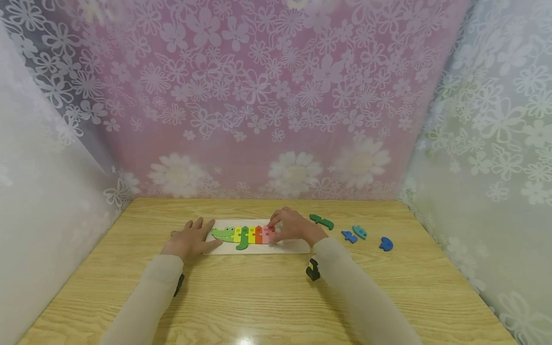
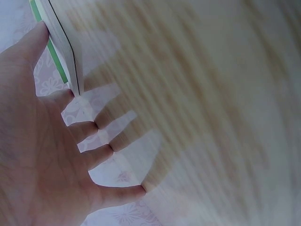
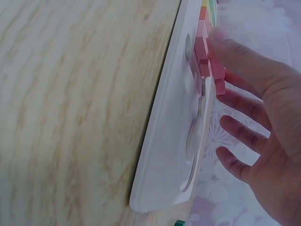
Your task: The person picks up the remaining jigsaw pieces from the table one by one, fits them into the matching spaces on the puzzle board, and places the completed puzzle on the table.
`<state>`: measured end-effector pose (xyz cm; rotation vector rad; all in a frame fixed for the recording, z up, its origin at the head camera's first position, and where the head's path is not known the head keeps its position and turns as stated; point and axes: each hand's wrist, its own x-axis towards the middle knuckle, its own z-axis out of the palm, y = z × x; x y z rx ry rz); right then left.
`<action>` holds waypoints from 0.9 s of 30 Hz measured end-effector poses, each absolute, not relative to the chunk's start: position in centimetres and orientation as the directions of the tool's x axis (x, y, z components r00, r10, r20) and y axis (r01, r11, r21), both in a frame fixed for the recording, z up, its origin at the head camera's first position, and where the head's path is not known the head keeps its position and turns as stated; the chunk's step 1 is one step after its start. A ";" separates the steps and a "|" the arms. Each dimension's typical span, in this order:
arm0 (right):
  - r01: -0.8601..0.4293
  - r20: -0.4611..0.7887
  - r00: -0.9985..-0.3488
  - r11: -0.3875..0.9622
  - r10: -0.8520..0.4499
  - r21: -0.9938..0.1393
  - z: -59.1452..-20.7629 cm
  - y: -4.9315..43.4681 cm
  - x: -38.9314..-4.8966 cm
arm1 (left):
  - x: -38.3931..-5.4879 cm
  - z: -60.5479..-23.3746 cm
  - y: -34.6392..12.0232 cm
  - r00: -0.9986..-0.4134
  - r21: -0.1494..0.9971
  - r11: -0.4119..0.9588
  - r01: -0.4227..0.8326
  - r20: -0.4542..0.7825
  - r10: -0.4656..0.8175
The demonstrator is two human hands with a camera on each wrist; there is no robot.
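A white puzzle board (image 1: 297,247) lies on the table, holding a crocodile picture. Its green head piece (image 1: 223,234) is at the left, followed by yellow, green, orange and pink pieces. My left hand (image 1: 185,242) rests at the board's left end with fingers spread, fingertips on the table and thumb at the board's edge. My right hand (image 1: 294,225) pinches a dark pink puzzle piece (image 3: 217,75) between thumb and index finger, right beside the light pink piece (image 3: 201,40). Bare recesses show in the board (image 3: 160,169) beyond it.
To the right of the board lie loose pieces: a long green one (image 1: 321,222), a small blue one (image 1: 349,236), a teal one (image 1: 360,232) and a rounded blue one (image 1: 386,244). Flowered curtains (image 1: 276,120) stand behind and beside the wooden table (image 1: 250,302).
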<state>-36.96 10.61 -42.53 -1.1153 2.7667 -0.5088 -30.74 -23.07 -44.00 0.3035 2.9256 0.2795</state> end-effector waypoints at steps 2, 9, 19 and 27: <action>-0.653 0.015 -0.724 0.677 -0.690 -0.339 -42.5 10.6 -36.9 | -30.7 -44.0 -23.1 -0.961 0.206 0.961 0.184 -0.165 0.220; -0.631 -0.009 -0.743 0.705 -0.669 -0.324 -42.4 10.4 -36.7 | -30.6 -43.9 -23.0 -0.960 0.210 0.960 0.184 -0.169 0.221; -0.607 -0.031 -0.766 0.738 -0.642 -0.296 -42.6 10.2 -36.7 | -30.5 -43.8 -22.9 -0.962 0.207 0.962 0.181 -0.168 0.217; -0.574 -0.051 -0.795 0.778 -0.604 -0.255 -42.5 10.0 -36.7 | -30.5 -43.9 -23.1 -0.961 0.206 0.961 0.183 -0.167 0.219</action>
